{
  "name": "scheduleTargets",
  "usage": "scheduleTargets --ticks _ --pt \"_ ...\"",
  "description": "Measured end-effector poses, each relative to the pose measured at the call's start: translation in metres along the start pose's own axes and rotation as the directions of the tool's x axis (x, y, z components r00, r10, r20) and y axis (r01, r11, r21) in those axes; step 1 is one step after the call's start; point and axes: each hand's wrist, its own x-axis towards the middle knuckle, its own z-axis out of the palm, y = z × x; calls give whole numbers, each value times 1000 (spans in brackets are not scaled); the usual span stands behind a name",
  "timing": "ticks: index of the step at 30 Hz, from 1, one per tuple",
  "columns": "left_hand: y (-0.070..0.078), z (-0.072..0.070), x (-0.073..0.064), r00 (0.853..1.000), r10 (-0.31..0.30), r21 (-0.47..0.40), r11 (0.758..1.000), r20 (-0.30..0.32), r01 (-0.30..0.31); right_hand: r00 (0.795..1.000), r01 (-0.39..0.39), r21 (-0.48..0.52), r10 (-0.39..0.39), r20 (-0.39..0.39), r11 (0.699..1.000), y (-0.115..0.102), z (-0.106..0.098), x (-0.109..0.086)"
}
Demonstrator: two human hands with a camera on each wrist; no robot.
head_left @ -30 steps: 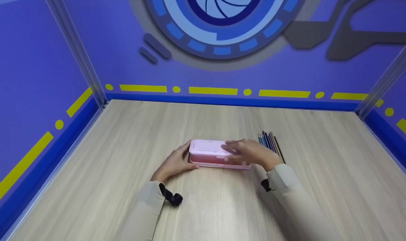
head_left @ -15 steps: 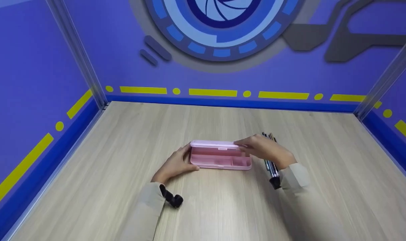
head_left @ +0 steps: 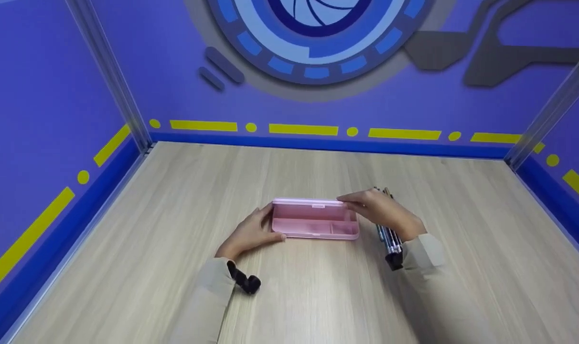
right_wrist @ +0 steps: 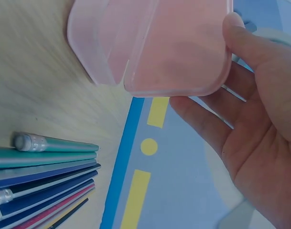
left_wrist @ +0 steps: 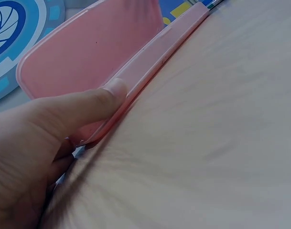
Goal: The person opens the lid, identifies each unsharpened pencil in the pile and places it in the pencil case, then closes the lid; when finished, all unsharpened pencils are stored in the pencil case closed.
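A pink translucent pencil case (head_left: 299, 228) lies on the table with its hinged lid (right_wrist: 183, 47) raised at the back. Inside, a divider sets off a small compartment at the right. My left hand (head_left: 252, 231) grips the left end of the case; its thumb (left_wrist: 117, 89) presses on the front rim and its other fingers are partly hidden behind the end. With the thumb on one side and fingers behind, my right hand (head_left: 387, 212) holds the lid's right edge. Several pencils (head_left: 391, 241) lie beside the case, partly under the right wrist in the head view.
In the right wrist view the pencils (right_wrist: 49, 174) lie side by side, some with eraser ends. The wood-grain table (head_left: 213, 177) is bounded by a blue back wall (head_left: 318, 114) and side walls. A black strap piece (head_left: 245, 282) hangs at the left cuff.
The lid has swung up and back from nearly closed, baring the inside of the case. My right hand has moved up and right with it, while my left hand has stayed in place.
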Motion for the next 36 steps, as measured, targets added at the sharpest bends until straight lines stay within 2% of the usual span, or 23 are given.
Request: scheduleTargets --ticks 14,20,29,36 --pt "2 1 0 1000 11 16 1000 8 -11 989 -119 73 125 -79 990 12 -9 -1" --pt "0 0 -1 1000 1 3 1000 4 -1 957 -216 171 243 -156 961 18 -5 2" --pt "-2 0 0 1000 8 0 1000 9 -8 916 -267 252 326 -232 930 18 4 5" --pt "-1 -2 0 1000 13 6 1000 15 -13 865 -301 335 403 -298 893 19 9 6"
